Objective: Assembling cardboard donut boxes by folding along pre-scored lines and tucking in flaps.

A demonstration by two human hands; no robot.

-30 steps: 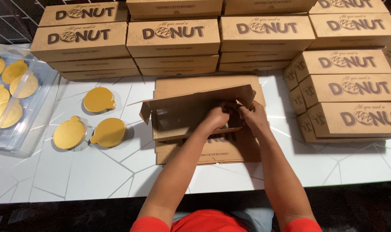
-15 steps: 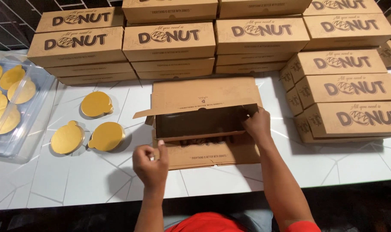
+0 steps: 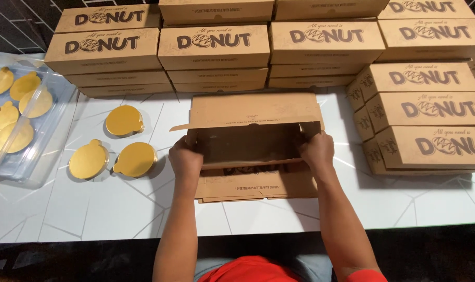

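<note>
A brown cardboard box (image 3: 253,138) lies half folded on the white table (image 3: 117,209), lid flap up at the back. It rests on flat box blanks (image 3: 253,185). My left hand (image 3: 186,159) grips the box's left end. My right hand (image 3: 317,151) grips its right end. Both thumbs press on the front wall.
Stacks of closed brown boxes (image 3: 216,47) line the back, with another stack (image 3: 430,120) at the right. Three round gold cake boards (image 3: 125,121) lie on the table at the left. A clear plastic bin (image 3: 18,120) with more gold boards sits at the far left edge.
My left hand came back from near the table's front edge and took hold of the box's left end. The box's walls now stand squarer, and the loose left flap sits lower.
</note>
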